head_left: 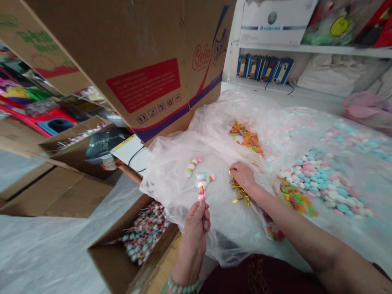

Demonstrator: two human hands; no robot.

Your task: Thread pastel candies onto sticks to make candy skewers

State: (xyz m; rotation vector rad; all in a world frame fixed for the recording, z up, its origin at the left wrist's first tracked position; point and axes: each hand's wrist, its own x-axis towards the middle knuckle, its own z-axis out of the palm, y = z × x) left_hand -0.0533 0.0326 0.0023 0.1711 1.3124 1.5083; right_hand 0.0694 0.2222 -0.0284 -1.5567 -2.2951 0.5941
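Maroon clothing (294,277) fills the bottom edge, a chain-like trim running down it, with the two forearms reaching forward on either side.

The left hand (196,220) has its thumb and fingers pressed together around the lower end of a small wrapped candy (201,185), which stands up from the grip in a clear, printed wrapper, pink at its base and bluish near the top. A bracelet (183,286) of pale green beads circles that wrist. The right hand (243,174) has its fingers drawn in, a short gold strip (230,172) showing at the tips; just below the palm lies a loose bunch of gold ties (240,191).

Beyond the wrapped candy, a candy skewer (194,165) lies on the clear plastic sheeting (171,157), its pieces white, green, orange and pink. Another skewer's pink end (212,177) shows just to the right of the wrapped candy.

Farther out, ring-shaped gummies (246,136) sit beyond the right hand, more colourful gummies (297,198) lie to the right of its forearm, and next to these spreads a heap of pink, blue and white marshmallows (327,175), partly under plastic. Down to the left, an open carton (110,265) holds many small candies (147,232). Behind, a tall cardboard box (147,41) reads "Cola", and white shelving (337,50) bears blue packs (265,68).
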